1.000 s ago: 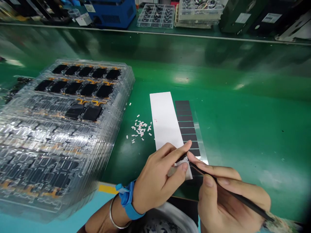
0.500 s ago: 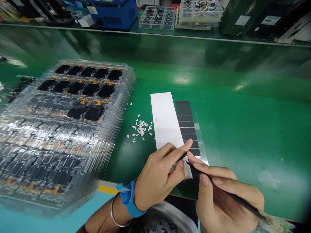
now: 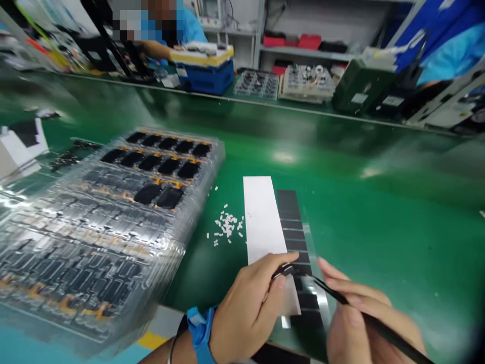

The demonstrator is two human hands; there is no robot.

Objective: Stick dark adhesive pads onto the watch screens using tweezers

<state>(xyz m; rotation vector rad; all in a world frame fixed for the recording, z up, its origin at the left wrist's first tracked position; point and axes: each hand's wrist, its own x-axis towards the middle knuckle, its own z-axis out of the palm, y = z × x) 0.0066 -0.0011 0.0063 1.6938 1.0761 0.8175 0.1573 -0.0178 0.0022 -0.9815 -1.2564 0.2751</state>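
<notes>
My left hand (image 3: 252, 298), with a blue strap at its wrist, grips a small dark part (image 3: 283, 271) between thumb and fingers over the near end of a white paper strip (image 3: 263, 217). In my right hand (image 3: 373, 313) are black tweezers (image 3: 337, 294), their tips at the part's right side. Both hands partly cover a clear sheet with a column of black rectangles (image 3: 290, 205), which lies right of the paper. Many small white pieces (image 3: 228, 225) are scattered left of the paper.
Stacked clear trays (image 3: 113, 222) with black square parts fill the left side. A raised shelf (image 3: 246, 105) at the back carries a blue box (image 3: 206, 76), component trays (image 3: 257, 83) and a dark green box (image 3: 364, 88). Behind it, a person in blue (image 3: 191, 25) is partly visible.
The view has tilted upward, showing more of the background. My right hand and the tweezers have moved a little away from my left hand, and the dark part shows more clearly.
</notes>
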